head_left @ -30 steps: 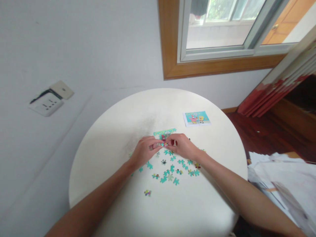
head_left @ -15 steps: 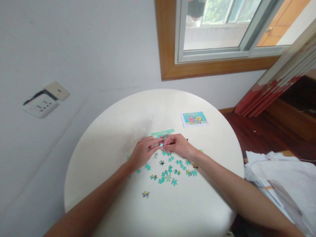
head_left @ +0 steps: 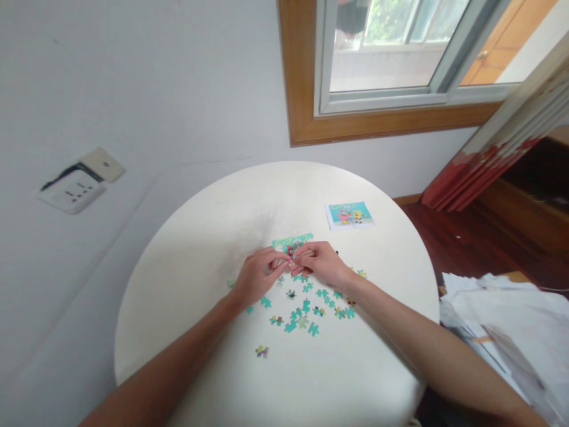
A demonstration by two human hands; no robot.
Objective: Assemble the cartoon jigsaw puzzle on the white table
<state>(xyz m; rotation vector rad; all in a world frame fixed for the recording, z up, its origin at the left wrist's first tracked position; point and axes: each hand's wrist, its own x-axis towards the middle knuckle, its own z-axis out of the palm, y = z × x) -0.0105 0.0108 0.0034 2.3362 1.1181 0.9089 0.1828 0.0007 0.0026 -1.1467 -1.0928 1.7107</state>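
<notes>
My left hand point(head_left: 258, 274) and my right hand point(head_left: 323, 263) meet fingertip to fingertip over the middle of the table. Between their pinched fingers is a small pink puzzle piece point(head_left: 291, 261), partly covered by them. Just beyond the fingers lies a joined strip of jigsaw puzzle point(head_left: 284, 242), teal with a cartoon figure; its near side is hidden by my hands. Loose teal puzzle pieces point(head_left: 306, 306) are scattered on the near side, among them a dark-marked piece point(head_left: 291, 294) and a yellow-purple piece point(head_left: 262, 351) apart from the others.
The round white table point(head_left: 178, 255) stands against the wall. A picture card point(head_left: 351, 215) with cartoon figures lies at its far right. Papers point(head_left: 511, 320) are stacked to the right, below a red and white curtain point(head_left: 480, 166). A socket point(head_left: 73, 191) hangs loose on the left wall.
The piece between my fingers has turned: teal showed before, pink shows now. My left fingertips have bent and drawn closer to the right ones. The scattered pieces lie as before.
</notes>
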